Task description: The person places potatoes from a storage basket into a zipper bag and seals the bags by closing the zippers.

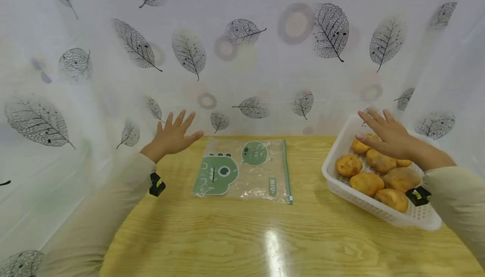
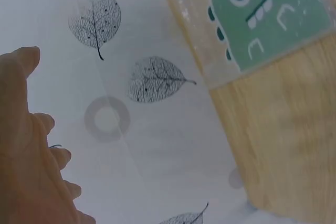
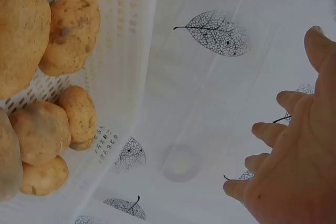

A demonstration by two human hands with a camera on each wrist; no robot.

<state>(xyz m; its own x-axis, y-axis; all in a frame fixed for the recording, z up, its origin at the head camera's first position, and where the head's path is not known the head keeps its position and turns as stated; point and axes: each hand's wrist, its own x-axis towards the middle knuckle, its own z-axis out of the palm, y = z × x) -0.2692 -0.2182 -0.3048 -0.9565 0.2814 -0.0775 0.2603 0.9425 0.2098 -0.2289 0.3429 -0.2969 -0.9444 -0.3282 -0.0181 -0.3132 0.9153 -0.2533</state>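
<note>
My left hand is held up with spread fingers, left of a clear zip bag printed with a green cartoon monster. The bag lies flat on the table, its green zip edge on the right. In the left wrist view, the hand touches nothing and part of the bag shows. My right hand, fingers also spread, is raised over a white perforated basket of several potatoes. The right wrist view has the hand apart from the potatoes, holding nothing.
A wood-grain table lies under the bag and basket. Behind it hangs a pale, translucent curtain with leaf prints, which also runs down the left side. The basket stands at the table's right.
</note>
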